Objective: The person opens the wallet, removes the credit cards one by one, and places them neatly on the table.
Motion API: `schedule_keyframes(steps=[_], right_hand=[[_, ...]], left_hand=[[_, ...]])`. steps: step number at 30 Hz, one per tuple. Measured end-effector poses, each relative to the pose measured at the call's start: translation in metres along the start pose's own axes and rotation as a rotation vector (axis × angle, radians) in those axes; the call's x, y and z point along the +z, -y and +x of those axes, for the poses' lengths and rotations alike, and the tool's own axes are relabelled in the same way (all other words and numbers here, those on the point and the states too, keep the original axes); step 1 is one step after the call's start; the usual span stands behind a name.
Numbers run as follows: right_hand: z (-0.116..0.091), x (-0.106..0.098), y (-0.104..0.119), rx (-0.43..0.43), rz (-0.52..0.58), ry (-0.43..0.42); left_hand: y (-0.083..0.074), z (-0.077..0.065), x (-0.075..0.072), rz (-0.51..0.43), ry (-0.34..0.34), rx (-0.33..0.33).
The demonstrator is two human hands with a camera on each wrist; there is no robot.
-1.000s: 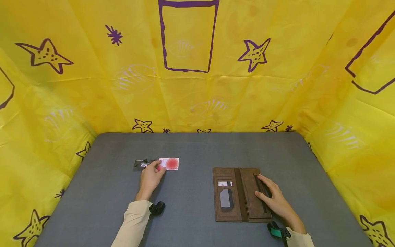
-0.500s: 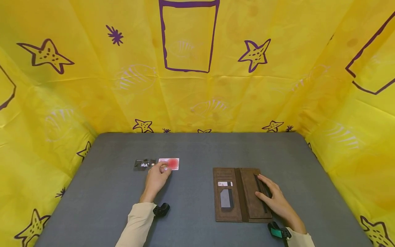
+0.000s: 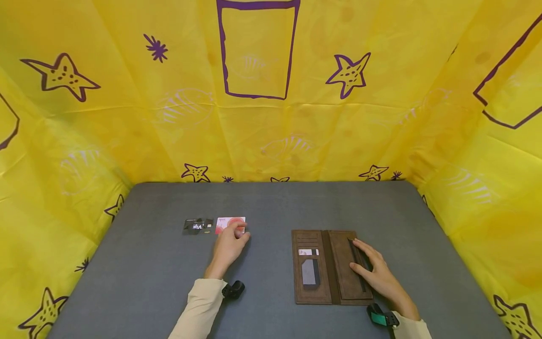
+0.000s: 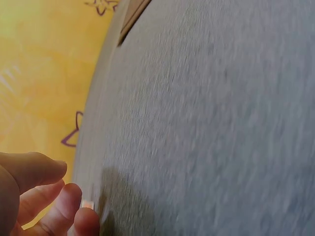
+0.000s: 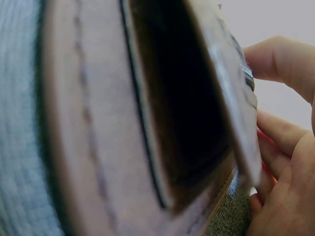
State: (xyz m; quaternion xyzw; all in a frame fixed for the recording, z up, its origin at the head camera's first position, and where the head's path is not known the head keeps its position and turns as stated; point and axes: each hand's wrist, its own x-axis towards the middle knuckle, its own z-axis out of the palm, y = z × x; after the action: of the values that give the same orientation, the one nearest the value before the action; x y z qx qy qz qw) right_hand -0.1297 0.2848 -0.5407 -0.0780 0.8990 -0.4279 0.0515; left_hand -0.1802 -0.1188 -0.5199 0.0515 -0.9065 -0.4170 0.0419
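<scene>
My left hand (image 3: 228, 246) hovers at the near side of a white card with red circles (image 3: 222, 224), partly covering it. Its thumb and fingers are loosely bent and apart, and I see nothing between them in the left wrist view. Beside that card, to its left, lies a black card marked "Vip" (image 3: 197, 226). My right hand (image 3: 380, 274) rests on the right half of an unfolded brown wallet (image 3: 313, 295), thumb and fingers spread near its zip. The right wrist view shows a gaping pocket (image 5: 192, 98) and the thumb touching the wallet's outer flap.
The wallet's left half has card slots, one with a white card (image 3: 308, 252), above a window pocket (image 3: 310, 274). The grey tabletop (image 3: 262, 207) is bounded at the back and sides by yellow patterned cloth (image 3: 271, 136).
My left hand has moved to the right across the white and red card, uncovering the black card and the white card's left part. The cards stay in place. My right hand and the wallet have not moved.
</scene>
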Motion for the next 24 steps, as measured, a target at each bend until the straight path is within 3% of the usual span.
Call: schedule_keyframes(steps=[24], right_hand=[[0.000, -0.001, 0.001, -0.005, -0.012, 0.000]], left_hand=[[-0.026, -0.015, 0.034, -0.113, 0.118, 0.136]])
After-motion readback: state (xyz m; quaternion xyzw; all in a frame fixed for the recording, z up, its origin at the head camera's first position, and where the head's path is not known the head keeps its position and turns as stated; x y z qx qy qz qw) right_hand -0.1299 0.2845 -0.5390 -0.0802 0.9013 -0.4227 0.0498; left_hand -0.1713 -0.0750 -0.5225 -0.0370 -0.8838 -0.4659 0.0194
